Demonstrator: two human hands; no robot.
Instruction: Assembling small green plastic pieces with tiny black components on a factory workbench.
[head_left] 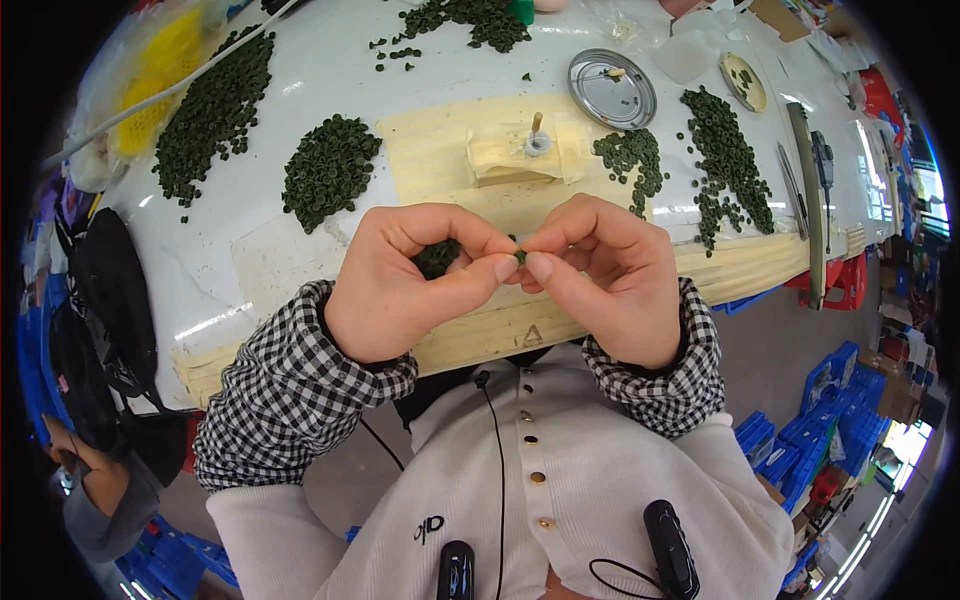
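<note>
Close to the table's front edge, my left hand (415, 285) and my right hand (615, 280) meet fingertip to fingertip. Thumbs and forefingers of both pinch one small dark green round part (519, 256), mostly covered by the fingers. Through the gap in my left hand, more dark green parts (436, 259) show; whether they lie in the palm or on the table I cannot tell. Beyond my hands stands a tape-covered block (490, 165) with a white cup-like holder (539, 145) and a thin wooden peg (536, 123) upright in it.
Heaps of green parts lie left (332, 170), far left (215, 110) and right (725, 160). A round metal lid (610, 90) sits behind a smaller pile (632, 160). Tweezers (792, 185) and a screwdriver (823, 160) lie right. A black bag (115, 300) is at the left edge.
</note>
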